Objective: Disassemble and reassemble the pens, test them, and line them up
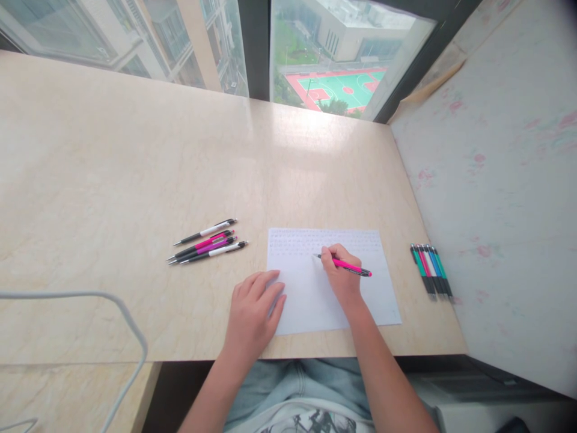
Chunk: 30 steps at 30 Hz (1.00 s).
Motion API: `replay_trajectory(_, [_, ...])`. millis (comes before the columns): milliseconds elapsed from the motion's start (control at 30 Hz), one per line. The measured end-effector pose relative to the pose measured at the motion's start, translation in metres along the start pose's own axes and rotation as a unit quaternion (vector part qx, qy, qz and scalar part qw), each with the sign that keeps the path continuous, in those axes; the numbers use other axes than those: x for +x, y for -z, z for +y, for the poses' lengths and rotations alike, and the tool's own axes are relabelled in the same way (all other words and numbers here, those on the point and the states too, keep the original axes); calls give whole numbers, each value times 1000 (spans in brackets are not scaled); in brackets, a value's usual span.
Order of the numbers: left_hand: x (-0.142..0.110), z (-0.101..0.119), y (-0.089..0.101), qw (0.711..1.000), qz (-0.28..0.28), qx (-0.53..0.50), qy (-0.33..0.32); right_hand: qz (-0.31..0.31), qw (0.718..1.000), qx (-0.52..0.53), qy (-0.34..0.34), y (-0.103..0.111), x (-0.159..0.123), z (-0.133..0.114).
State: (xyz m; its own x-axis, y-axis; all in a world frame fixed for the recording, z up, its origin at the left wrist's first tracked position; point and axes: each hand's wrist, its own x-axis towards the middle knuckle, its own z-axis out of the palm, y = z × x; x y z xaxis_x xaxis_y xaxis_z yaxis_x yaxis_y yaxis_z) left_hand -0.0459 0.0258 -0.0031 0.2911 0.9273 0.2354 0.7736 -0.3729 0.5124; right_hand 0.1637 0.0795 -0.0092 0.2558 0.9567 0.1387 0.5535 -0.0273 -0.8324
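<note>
1. While your right hand [345, 281] grips a pink pen [348, 265], its tip is by the lowest written row on the paper [306, 307].
2. That writing [322, 239] is too small to read.
3. Your left hand [253, 304], grasping nothing, spans the paper's left edge.

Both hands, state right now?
Left hand: open, palm down at the left edge of the paper.
Right hand: closed, holding a pink pen.

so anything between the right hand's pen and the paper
Nothing visible: the right hand holds the pink pen, tip at the lowest written row on the paper; the left hand is at its left edge.
</note>
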Motion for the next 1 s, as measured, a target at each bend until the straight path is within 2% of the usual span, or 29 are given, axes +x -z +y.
replay_trajectory(267, [2, 1, 1, 1000, -4, -2, 4, 3, 1000, -13, 14, 1, 0, -1])
replay_trajectory(400, [2, 1, 1, 1000, -5, 1, 3, -17, 999, 20, 26, 3, 0, -4])
replay_trajectory(667, [4, -1, 1, 1000, 2, 7, -5, -15, 997, 73, -7, 6, 2, -4])
replay_trajectory(800, [4, 0, 2, 1000, 1, 5, -7, -2, 998, 57, -15, 2, 4, -4])
replay_trajectory(1000, [3, 0, 1, 1000, 1, 7, -1, 5, 999, 36, 18, -3, 2, -2])
